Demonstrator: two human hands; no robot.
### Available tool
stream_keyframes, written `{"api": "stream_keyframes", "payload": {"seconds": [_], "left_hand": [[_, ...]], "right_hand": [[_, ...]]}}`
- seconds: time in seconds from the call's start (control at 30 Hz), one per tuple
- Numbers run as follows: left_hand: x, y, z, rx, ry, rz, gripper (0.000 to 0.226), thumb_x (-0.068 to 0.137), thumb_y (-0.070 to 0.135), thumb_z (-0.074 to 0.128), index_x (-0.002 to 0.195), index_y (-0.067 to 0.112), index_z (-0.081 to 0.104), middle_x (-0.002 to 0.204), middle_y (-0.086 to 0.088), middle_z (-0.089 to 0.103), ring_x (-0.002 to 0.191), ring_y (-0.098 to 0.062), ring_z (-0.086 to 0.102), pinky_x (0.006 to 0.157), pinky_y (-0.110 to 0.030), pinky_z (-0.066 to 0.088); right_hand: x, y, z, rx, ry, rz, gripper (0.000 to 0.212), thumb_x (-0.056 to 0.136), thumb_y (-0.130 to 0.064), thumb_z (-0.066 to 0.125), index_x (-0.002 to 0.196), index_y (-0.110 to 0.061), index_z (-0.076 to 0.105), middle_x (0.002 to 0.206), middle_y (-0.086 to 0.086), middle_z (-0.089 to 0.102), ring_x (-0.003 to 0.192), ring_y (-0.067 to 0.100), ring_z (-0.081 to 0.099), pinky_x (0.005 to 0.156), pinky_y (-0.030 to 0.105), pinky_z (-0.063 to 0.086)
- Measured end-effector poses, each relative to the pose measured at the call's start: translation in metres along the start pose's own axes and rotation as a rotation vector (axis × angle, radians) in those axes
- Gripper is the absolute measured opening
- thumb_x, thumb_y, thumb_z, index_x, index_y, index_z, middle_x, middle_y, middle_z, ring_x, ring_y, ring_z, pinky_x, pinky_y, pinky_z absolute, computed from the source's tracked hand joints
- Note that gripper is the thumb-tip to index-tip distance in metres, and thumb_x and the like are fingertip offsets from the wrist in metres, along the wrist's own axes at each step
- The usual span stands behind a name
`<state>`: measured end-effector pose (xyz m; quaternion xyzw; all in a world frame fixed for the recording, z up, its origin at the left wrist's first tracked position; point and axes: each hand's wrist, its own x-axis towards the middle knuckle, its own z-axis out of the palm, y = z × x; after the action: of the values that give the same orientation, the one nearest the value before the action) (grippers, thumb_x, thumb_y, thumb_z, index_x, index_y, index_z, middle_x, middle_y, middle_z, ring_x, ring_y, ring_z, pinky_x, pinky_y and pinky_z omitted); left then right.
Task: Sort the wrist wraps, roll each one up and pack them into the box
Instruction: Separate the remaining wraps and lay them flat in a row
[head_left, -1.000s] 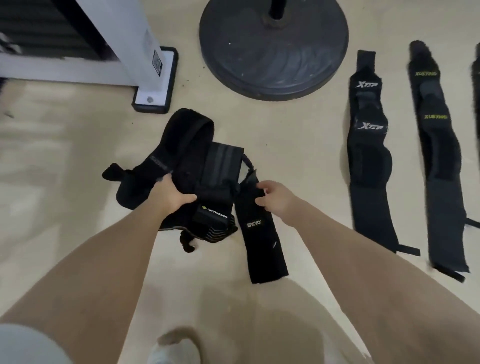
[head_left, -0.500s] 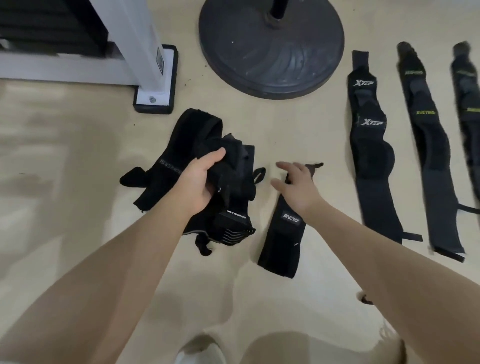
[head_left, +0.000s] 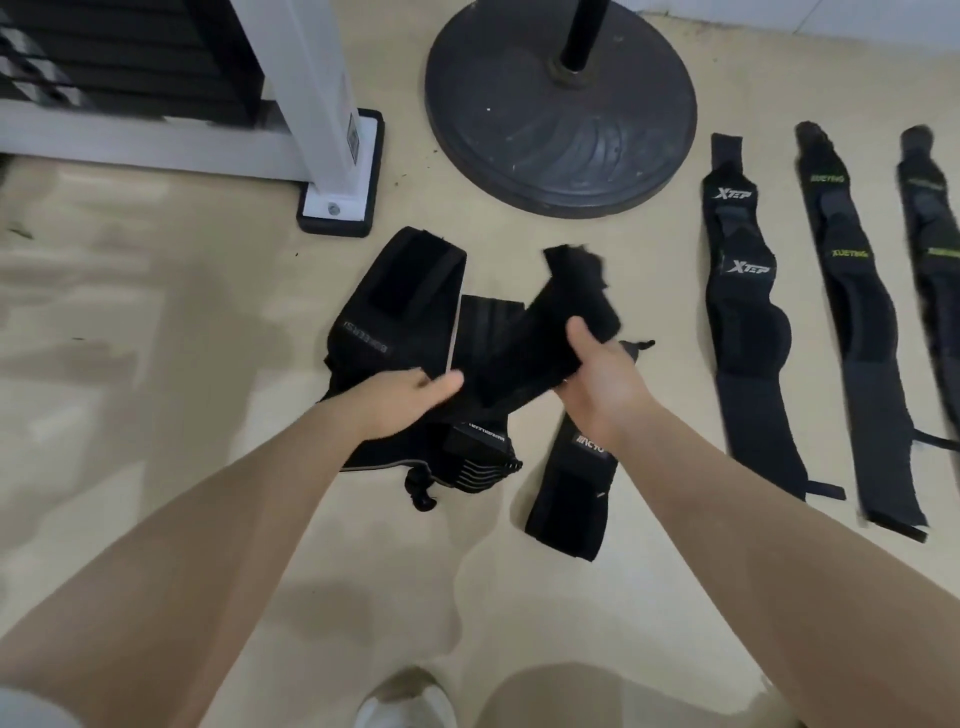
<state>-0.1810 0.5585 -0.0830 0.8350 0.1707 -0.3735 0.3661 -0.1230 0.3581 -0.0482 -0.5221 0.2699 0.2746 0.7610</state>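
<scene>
A plain black wrist wrap (head_left: 550, 332) is lifted above a heap of black wraps (head_left: 400, 312) on the floor. My left hand (head_left: 400, 402) grips its lower left end and my right hand (head_left: 602, 384) grips its right side. Under my right hand a black wrap with a white logo (head_left: 571, 488) lies flat. To the right lie three laid-out wraps: one marked XTEP (head_left: 748, 322) and two with yellow lettering (head_left: 857, 332) (head_left: 935, 244). No box is in view.
A dark round stand base (head_left: 561, 130) with a pole sits on the beige floor behind the heap. A white machine leg (head_left: 337, 171) with a black foot stands at the back left. My shoe (head_left: 405, 701) shows at the bottom edge.
My left hand lifted a wrap out of the heap and swung it right. My right hand left the logo wrap on the floor and took hold of the lifted wrap.
</scene>
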Motion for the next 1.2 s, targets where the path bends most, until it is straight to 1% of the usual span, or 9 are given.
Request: {"api": "stream_keyframes", "payload": {"seconds": [0.2, 0.33, 0.5, 0.63, 0.7, 0.87, 0.97, 1.07, 1.2], "left_hand": [[0.015, -0.025, 0.017, 0.749, 0.114, 0.059, 0.097, 0.074, 0.066, 0.062, 0.149, 0.023, 0.018, 0.146, 0.0, 0.037, 0.134, -0.023, 0.033, 0.11, -0.043, 0.022], [0.016, -0.012, 0.016, 0.574, 0.225, 0.207, 0.04, 0.087, 0.04, 0.056, 0.121, 0.019, 0.05, 0.112, -0.002, 0.062, 0.108, -0.024, 0.053, 0.094, -0.037, 0.038], [-0.008, 0.028, 0.02, 0.375, 0.309, 0.273, 0.023, 0.087, 0.036, 0.057, 0.096, 0.016, 0.052, 0.079, -0.001, 0.058, 0.072, -0.021, 0.055, 0.058, -0.03, 0.043], [-0.014, 0.06, 0.018, 0.218, 0.253, 0.308, 0.025, 0.08, 0.026, 0.062, 0.099, 0.013, 0.054, 0.086, -0.004, 0.061, 0.079, -0.023, 0.062, 0.07, -0.036, 0.054], [-0.017, 0.062, 0.008, -0.001, 0.117, 0.285, 0.035, 0.078, 0.019, 0.065, 0.111, 0.01, 0.056, 0.096, -0.002, 0.064, 0.089, -0.02, 0.063, 0.078, -0.031, 0.053], [-0.029, 0.034, -0.012, -0.489, -0.298, 0.254, 0.032, 0.087, 0.029, 0.067, 0.116, 0.025, 0.056, 0.096, 0.011, 0.067, 0.094, -0.01, 0.064, 0.082, -0.026, 0.051], [-0.026, 0.031, -0.001, -0.539, -0.086, 0.273, 0.009, 0.095, 0.023, 0.056, 0.09, 0.022, 0.063, 0.084, 0.001, 0.07, 0.071, -0.015, 0.064, 0.067, -0.028, 0.05], [-0.024, 0.034, 0.006, -0.927, -0.066, 0.25, 0.02, 0.099, 0.02, 0.047, 0.101, 0.015, 0.066, 0.099, -0.001, 0.073, 0.091, -0.016, 0.069, 0.083, -0.029, 0.054], [-0.029, 0.028, 0.001, -1.284, 0.123, 0.05, 0.017, 0.097, 0.02, 0.049, 0.096, 0.015, 0.065, 0.09, -0.002, 0.073, 0.086, -0.018, 0.068, 0.081, -0.031, 0.054]], "right_hand": [[0.011, -0.014, -0.024, -0.445, 0.44, -0.041, 0.029, 0.099, -0.014, 0.04, 0.126, -0.015, 0.049, 0.114, 0.004, 0.06, 0.11, 0.026, 0.055, 0.092, 0.036, 0.047], [0.017, -0.022, -0.04, -0.744, 0.57, -0.136, 0.047, 0.098, -0.012, 0.038, 0.145, -0.017, 0.032, 0.133, 0.009, 0.053, 0.119, 0.03, 0.051, 0.1, 0.038, 0.042], [0.0, -0.005, -0.023, -1.439, 0.492, -0.232, 0.105, 0.082, -0.042, 0.068, 0.151, -0.016, -0.008, 0.157, 0.015, 0.003, 0.14, 0.036, 0.02, 0.109, 0.046, 0.026], [-0.018, 0.019, 0.01, -1.11, -0.429, -0.292, 0.102, 0.073, -0.043, 0.077, 0.15, -0.032, 0.011, 0.152, -0.004, 0.02, 0.138, 0.016, 0.027, 0.116, 0.035, 0.025], [-0.016, 0.016, 0.013, -1.179, -0.566, -0.316, 0.1, 0.073, -0.023, 0.081, 0.15, -0.025, 0.018, 0.145, -0.002, 0.029, 0.13, 0.006, 0.031, 0.108, 0.013, 0.024], [-0.009, -0.01, 0.004, -0.932, -0.263, -0.288, 0.019, 0.094, -0.006, 0.052, 0.103, -0.017, 0.065, 0.096, -0.002, 0.067, 0.089, 0.01, 0.062, 0.086, 0.019, 0.048], [-0.009, -0.018, -0.001, -0.687, -0.123, -0.049, 0.026, 0.098, -0.032, 0.047, 0.078, -0.02, 0.059, 0.066, -0.003, 0.061, 0.064, 0.015, 0.059, 0.069, 0.029, 0.051], [-0.004, -0.015, -0.005, -0.604, -0.018, -0.006, 0.034, 0.097, -0.04, 0.046, 0.076, -0.015, 0.054, 0.057, -0.001, 0.049, 0.05, 0.015, 0.045, 0.059, 0.027, 0.043], [0.003, -0.029, -0.028, -0.345, 0.428, 0.075, 0.028, 0.097, -0.041, 0.044, 0.084, -0.018, 0.053, 0.067, 0.002, 0.053, 0.062, 0.017, 0.046, 0.067, 0.028, 0.044]]}}
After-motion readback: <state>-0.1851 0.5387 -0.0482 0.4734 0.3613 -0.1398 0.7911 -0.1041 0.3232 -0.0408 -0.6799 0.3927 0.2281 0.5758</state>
